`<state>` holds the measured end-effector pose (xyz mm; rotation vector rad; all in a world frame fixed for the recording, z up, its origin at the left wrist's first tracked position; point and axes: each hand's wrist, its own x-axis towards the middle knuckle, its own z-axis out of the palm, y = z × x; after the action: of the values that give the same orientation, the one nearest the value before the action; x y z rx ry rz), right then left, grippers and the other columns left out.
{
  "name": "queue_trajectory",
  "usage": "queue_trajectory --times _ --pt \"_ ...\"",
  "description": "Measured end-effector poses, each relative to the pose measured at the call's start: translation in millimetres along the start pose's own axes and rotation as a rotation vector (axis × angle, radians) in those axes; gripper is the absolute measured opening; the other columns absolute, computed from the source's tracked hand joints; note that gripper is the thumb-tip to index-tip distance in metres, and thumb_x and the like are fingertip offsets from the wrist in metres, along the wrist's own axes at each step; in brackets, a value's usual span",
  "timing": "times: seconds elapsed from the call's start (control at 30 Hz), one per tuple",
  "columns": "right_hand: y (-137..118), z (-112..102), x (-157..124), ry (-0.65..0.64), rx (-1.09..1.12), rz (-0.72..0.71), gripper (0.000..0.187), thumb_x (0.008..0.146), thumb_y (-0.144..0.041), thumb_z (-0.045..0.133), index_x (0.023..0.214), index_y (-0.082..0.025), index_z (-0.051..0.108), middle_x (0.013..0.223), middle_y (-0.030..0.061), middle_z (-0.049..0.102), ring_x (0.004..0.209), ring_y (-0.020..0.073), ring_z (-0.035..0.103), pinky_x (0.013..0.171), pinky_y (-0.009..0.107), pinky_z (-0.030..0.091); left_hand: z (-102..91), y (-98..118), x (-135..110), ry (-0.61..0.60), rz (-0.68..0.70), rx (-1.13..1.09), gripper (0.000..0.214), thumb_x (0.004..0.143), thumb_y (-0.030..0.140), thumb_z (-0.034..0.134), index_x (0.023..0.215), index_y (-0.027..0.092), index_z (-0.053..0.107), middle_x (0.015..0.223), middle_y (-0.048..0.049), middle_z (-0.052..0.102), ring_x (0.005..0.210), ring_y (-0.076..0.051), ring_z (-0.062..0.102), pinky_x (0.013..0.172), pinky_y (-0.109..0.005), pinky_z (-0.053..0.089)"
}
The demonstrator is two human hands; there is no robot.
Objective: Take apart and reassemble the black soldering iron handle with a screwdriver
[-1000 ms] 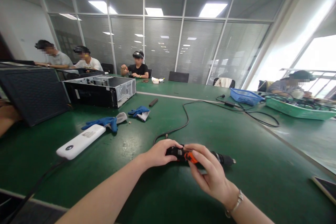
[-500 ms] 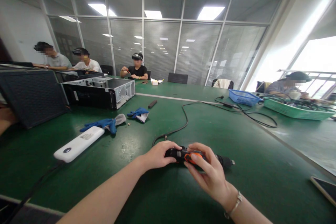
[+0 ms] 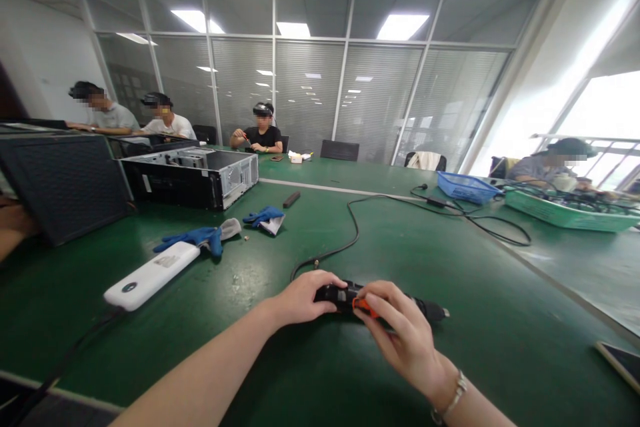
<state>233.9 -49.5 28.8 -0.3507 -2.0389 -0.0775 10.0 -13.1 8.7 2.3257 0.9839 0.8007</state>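
Note:
A black power tool (image 3: 433,310) with a cord at its left end lies on the green table in front of me. It points right and ends in a small metal tip. My left hand (image 3: 303,295) is closed around its cord end, thumb and fingers on either side. My right hand (image 3: 403,327) has its fingers pinched on an orange piece (image 3: 363,307) at the middle of the tool. Whether this piece is part of the tool or separate, I cannot tell. My right fingers and palm hide much of the tool's middle.
Left are a white power strip (image 3: 153,277), blue gloves (image 3: 200,238) and an open computer case (image 3: 180,183). A black cord (image 3: 356,223) runs back right towards blue (image 3: 467,187) and green baskets (image 3: 565,210). A phone (image 3: 620,360) lies far right. Several people sit around.
My right fingers have drawn closer together around the orange piece, and less of the orange shows. My left hand stays on the tool, which has hardly moved.

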Motion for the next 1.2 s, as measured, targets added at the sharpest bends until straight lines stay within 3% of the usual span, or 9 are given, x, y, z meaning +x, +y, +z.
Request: queue_trajectory --times 0.17,0.3,0.37,0.57,0.7,0.8,1.0,1.1,1.2 --pt "-4 -2 4 -0.044 0.024 -0.012 0.066 0.084 0.001 0.054 0.142 -0.024 0.037 0.117 0.0143 0.059 0.104 0.0223 0.061 0.080 0.039 0.058 -0.7 2 0 0.008 0.011 -0.007 0.037 0.080 0.023 0.072 0.116 0.021 0.062 0.116 -0.0055 0.067 0.107 -0.023 0.062 0.096 -0.034 0.045" --pt "-1 0 1 0.042 -0.059 0.019 0.055 0.081 -0.006 0.066 0.128 -0.029 0.050 0.099 0.0073 0.063 0.087 0.0195 0.065 0.071 0.035 0.058 -1.2 2 0 -0.003 0.000 0.003 0.041 0.080 0.023 0.072 0.120 0.022 0.061 0.118 -0.0056 0.066 0.108 -0.023 0.061 0.097 -0.036 0.044" --pt "2 1 -1 0.065 -0.044 0.032 0.058 0.082 -0.003 0.064 0.131 -0.029 0.048 0.098 0.0068 0.065 0.087 0.0191 0.066 0.071 0.034 0.059 -1.6 2 0 -0.004 0.001 0.008 0.042 0.080 0.025 0.072 0.120 0.023 0.061 0.118 -0.0054 0.066 0.108 -0.023 0.061 0.098 -0.036 0.044" --pt "4 3 -4 0.002 0.032 0.055 0.066 0.087 -0.001 0.052 0.145 -0.024 0.032 0.123 0.0150 0.059 0.109 0.0233 0.063 0.086 0.042 0.058 -1.3 2 0 -0.015 -0.004 0.021 0.040 0.079 0.022 0.074 0.117 0.022 0.063 0.115 -0.0050 0.067 0.106 -0.023 0.061 0.095 -0.034 0.045" --pt "5 4 -6 0.071 -0.049 0.043 0.068 0.081 -0.002 0.064 0.138 -0.031 0.041 0.112 0.0096 0.060 0.097 0.0203 0.065 0.076 0.036 0.059 -1.6 2 1 -0.023 0.014 0.008 0.043 0.081 0.022 0.072 0.123 0.022 0.061 0.118 -0.0059 0.066 0.109 -0.023 0.060 0.098 -0.035 0.043" --pt "5 3 -7 0.093 -0.039 0.072 0.066 0.083 0.000 0.061 0.139 -0.028 0.041 0.106 0.0090 0.064 0.093 0.0195 0.067 0.076 0.034 0.060 -3.3 4 1 -0.053 0.038 0.017 0.044 0.084 0.024 0.070 0.127 0.024 0.060 0.118 -0.0069 0.065 0.110 -0.024 0.059 0.099 -0.036 0.042" --pt "3 1 -8 -0.028 0.059 0.055 0.065 0.086 -0.002 0.050 0.144 -0.024 0.033 0.131 0.0174 0.055 0.115 0.0267 0.062 0.087 0.047 0.057 -4.5 4 0 -0.073 0.020 0.056 0.045 0.084 0.023 0.068 0.128 0.027 0.061 0.119 -0.0074 0.062 0.108 -0.024 0.059 0.097 -0.036 0.044" --pt "2 3 -6 0.057 -0.033 0.063 0.063 0.082 -0.005 0.063 0.137 -0.029 0.042 0.120 0.0129 0.059 0.104 0.0241 0.065 0.079 0.041 0.060 -3.9 2 0 -0.074 0.026 0.065 0.047 0.086 0.026 0.067 0.131 0.029 0.058 0.122 -0.0072 0.061 0.109 -0.024 0.059 0.098 -0.036 0.043" --pt "4 4 -6 0.109 -0.069 0.090 0.062 0.082 -0.003 0.062 0.136 -0.029 0.045 0.104 0.0082 0.063 0.092 0.0197 0.067 0.073 0.033 0.060 -4.5 3 -1 -0.082 0.021 0.071 0.047 0.086 0.028 0.067 0.132 0.030 0.057 0.123 -0.0077 0.061 0.109 -0.025 0.059 0.099 -0.036 0.043"
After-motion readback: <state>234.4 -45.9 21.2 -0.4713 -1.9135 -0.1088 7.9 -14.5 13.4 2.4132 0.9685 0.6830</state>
